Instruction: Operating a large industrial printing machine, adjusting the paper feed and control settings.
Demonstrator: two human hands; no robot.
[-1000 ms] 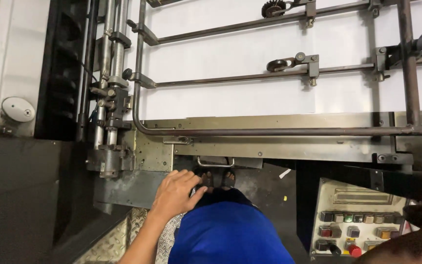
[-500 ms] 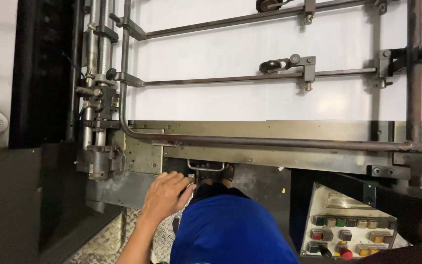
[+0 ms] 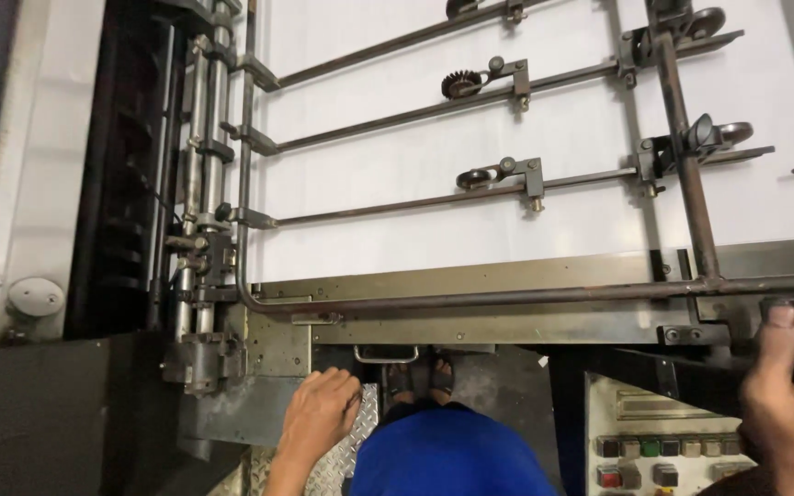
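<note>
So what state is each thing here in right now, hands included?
left hand: fingers curled, low against the machine's front edge
right hand: wrapped on the dark frame edge, thumb up
paper sheet: lying flat under the rods
guide wheels: resting on the sheet
button panel: untouched

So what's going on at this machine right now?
A person in a blue top stands at a large sheet-fed machine, looking down over white paper under metal guide rods. The left hand reaches under the machine's front edge, below a small metal handle. The right hand grips the dark frame edge above a grey button panel.
</note>
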